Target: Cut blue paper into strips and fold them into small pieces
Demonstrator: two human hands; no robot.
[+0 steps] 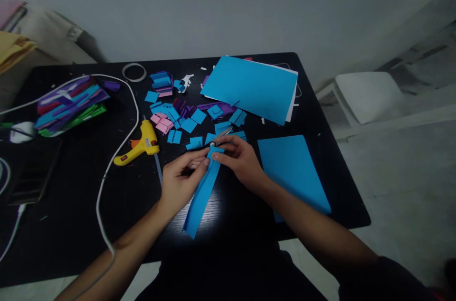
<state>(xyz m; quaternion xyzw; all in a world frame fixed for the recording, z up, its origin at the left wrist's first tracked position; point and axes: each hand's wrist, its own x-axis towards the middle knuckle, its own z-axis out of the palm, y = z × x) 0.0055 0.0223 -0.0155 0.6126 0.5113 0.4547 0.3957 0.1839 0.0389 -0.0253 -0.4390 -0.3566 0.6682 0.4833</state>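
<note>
A long blue paper strip (204,196) hangs between my hands, its lower end slanting toward the table's front edge. My left hand (183,173) pinches its upper left side between thumb and fingers. On the other side my right hand (244,161) grips the top of the strip, where a short piece looks folded over. Scissors (225,131) are tucked in the right hand's fingers, blades pointing up and right; part of their handle is hidden. Small folded blue paper pieces (194,143) lie just beyond the fingertips.
A yellow glue gun (144,144) lies left of my hands, near a white cable (103,182). Blue sheets (249,85) are stacked at the back, and another blue sheet (294,173) lies right. Pink folded pieces (164,124), a bundle of coloured strips (71,104) and a tape ring (134,73) lie left.
</note>
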